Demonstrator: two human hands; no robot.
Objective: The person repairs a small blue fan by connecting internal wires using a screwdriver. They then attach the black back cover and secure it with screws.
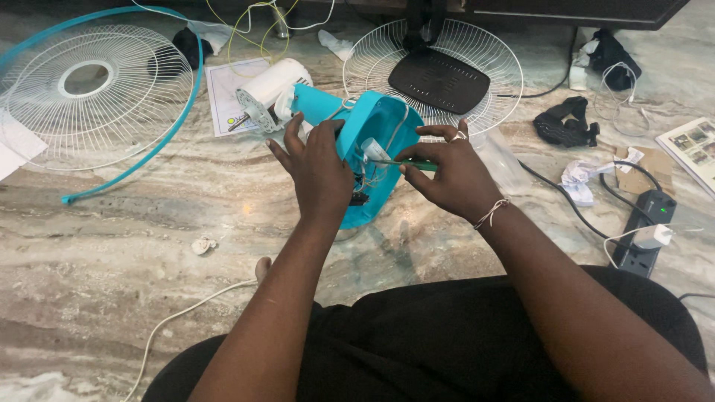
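On the marble floor (112,246) I see the front fan grille (89,82) far left and the rear grille (484,67) ahead. Between them lies the turquoise fan housing (380,119), open. My left hand (316,167) grips its edge, fingers wrapped. My right hand (447,175) pinches a green screwdriver (413,165), tip inside the housing.

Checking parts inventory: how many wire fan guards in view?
2. One fan guard with a teal rim lies on the floor at upper left. A second, all-white guard lies at top centre under a black base. No others are visible.
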